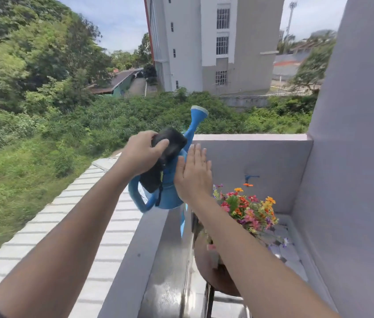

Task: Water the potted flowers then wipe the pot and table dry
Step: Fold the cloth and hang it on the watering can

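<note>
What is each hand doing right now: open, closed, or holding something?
Left hand: grips a black cloth on top of the blue watering can.
Right hand: open, straight fingers flat against the watering can's side.

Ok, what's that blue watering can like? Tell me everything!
The watering can is bright blue and looks plastic, with a round body, a looped handle and a long spout pointing up, ending in a wide sprinkler head. It seems to stand on the ledge. The left hand holds a black cloth on its top; the right hand lies flat against its side.
</note>
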Available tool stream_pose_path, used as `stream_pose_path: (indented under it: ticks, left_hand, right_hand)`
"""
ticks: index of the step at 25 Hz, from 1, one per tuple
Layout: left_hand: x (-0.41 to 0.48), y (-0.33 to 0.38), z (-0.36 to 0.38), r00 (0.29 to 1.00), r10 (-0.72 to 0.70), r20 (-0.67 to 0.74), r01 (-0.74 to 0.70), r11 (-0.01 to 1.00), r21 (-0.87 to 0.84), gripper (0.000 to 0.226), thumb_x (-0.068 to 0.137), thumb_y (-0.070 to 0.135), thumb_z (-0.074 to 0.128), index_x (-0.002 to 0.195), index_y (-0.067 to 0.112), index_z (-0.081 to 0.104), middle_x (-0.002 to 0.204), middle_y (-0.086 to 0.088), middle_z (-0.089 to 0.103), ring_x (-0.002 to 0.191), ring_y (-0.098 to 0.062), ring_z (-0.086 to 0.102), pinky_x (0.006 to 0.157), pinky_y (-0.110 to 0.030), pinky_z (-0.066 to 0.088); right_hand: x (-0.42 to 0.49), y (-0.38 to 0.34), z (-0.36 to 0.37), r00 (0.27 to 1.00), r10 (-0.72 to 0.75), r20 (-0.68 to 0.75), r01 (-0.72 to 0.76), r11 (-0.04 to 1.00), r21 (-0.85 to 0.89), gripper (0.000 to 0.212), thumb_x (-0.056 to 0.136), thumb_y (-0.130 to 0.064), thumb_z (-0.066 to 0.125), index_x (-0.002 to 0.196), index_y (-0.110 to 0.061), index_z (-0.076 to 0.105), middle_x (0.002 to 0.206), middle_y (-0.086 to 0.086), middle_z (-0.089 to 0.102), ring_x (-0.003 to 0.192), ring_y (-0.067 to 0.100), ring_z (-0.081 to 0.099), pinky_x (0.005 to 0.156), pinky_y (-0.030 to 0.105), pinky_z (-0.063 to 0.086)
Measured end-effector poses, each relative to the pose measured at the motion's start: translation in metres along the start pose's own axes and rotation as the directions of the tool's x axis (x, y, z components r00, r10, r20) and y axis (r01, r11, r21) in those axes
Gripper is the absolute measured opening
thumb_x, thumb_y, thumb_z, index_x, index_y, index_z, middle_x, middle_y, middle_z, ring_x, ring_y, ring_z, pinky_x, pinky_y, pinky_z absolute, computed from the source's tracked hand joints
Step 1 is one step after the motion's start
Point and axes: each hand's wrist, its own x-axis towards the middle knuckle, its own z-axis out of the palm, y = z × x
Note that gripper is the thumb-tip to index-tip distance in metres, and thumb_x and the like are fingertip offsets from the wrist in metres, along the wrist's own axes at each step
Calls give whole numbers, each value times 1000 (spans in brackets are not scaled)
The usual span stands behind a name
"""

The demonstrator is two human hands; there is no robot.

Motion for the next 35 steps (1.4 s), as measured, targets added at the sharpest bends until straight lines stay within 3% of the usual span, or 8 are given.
stream_pose_path:
  ticks: [4, 9, 14, 17, 22, 26, 30, 35]
  left_hand:
    - [35, 77, 22, 990, 138, 15, -134, 979, -153, 28, 91, 32, 55, 95, 6, 65, 86, -13, 69, 81, -29, 63, 74, -41, 53]
    - [41, 187, 115, 975, 216, 59, -183, 921, -342, 29, 91, 29, 54, 90, 1, 63, 89, -19, 69, 84, -34, 64, 77, -47, 53]
    - [24, 265, 241, 973, 184, 143, -120, 922, -368, 26, 91, 27, 53, 91, 3, 63, 86, -14, 68, 84, -31, 61, 68, -34, 43]
    - [-9, 287, 323, 973, 119, 197, -48, 943, -330, 27, 92, 27, 50, 89, 2, 61, 84, -14, 65, 81, -31, 57, 66, -32, 37]
    - [-80, 267, 457, 953, -7, 303, 102, 949, -299, 25, 92, 27, 49, 95, 5, 58, 85, -12, 64, 83, -33, 58, 67, -33, 38]
    - [-157, 218, 586, 911, -98, 401, 216, 941, -260, 21, 94, 27, 45, 93, 8, 54, 78, -6, 61, 72, -26, 56, 64, -33, 39]
    - [-238, 147, 713, 871, -201, 449, 316, 928, -197, 19, 95, 27, 43, 91, 11, 51, 76, -5, 60, 72, -27, 55, 63, -34, 38]
    - [-328, 57, 866, 825, -295, 482, 399, 908, -127, 32, 96, 27, 42, 112, 1, 54, 82, -6, 62, 75, -24, 57, 64, -31, 39]
  right_hand:
    - [26, 42, -79, 988, 41, -150, -60, 991, -122, 58, 101, -36, 19, 150, -7, 10, 159, 11, 6, 147, 25, 0, 118, 42, 3]
    - [24, 155, -174, 962, 158, -222, -223, 924, -309, 59, 101, -39, 17, 150, -8, 9, 160, 11, 4, 147, 25, -2, 118, 42, 2]
    - [2, 282, -225, 952, 279, -127, -307, 862, -402, 58, 101, -39, 15, 150, -9, 9, 160, 10, 2, 147, 25, -3, 117, 43, 2]
    - [-26, 366, -219, 932, 360, -37, -337, 823, -457, 57, 101, -40, 12, 151, -12, 9, 160, 10, 3, 147, 25, -3, 118, 42, 3]
    - [-89, 478, -157, 860, 493, 132, -393, 804, -446, 54, 101, -38, 12, 150, -15, 13, 160, 9, 5, 147, 23, -1, 118, 41, 3]
    - [-155, 588, -64, 792, 570, 221, -437, 780, -447, 56, 99, -40, 6, 149, -18, 17, 160, 8, 9, 147, 22, 0, 118, 40, 4]
    - [-227, 686, 46, 776, 570, 270, -410, 781, -470, 114, 59, -55, -43, 150, -19, 15, 159, 8, 9, 147, 22, 2, 118, 40, 5]
    - [-307, 804, 188, 699, 610, 374, -409, 769, -491, 124, 47, -55, -49, 150, -21, 10, 160, 7, 6, 147, 22, -1, 118, 39, 3]
